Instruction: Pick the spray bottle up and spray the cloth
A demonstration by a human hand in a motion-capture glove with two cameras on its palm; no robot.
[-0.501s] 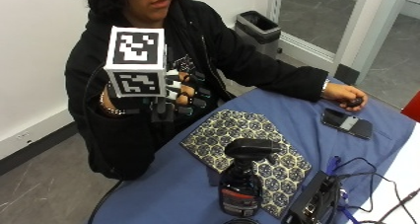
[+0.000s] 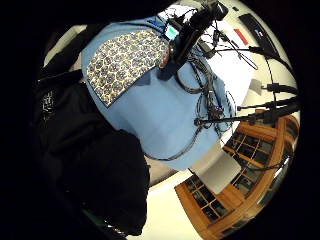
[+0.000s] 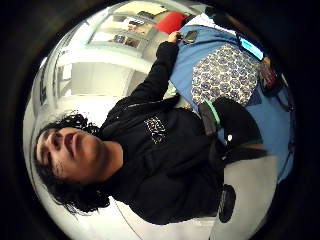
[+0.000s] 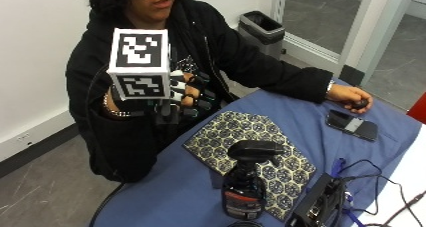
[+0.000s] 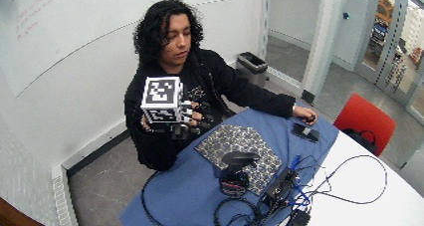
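I see the gloved right hand (image 4: 190, 98) raised at chest height, fingers loosely curled, holding nothing, well apart from the table (image 4: 166, 187). The spray bottle (image 4: 245, 187) stands upright on the patterned cloth (image 4: 229, 134), at its near edge.

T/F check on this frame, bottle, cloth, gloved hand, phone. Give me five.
1. The gloved right hand is raised off the table, holding nothing. True.
2. The spray bottle lies on its side. False: it stands upright.
3. The spray bottle stands on the patterned cloth. True.
4. The cloth is bunched in a heap. False: it lies flat on the blue table.
5. The bare hand holds the phone. False: the phone lies on the table beside it.
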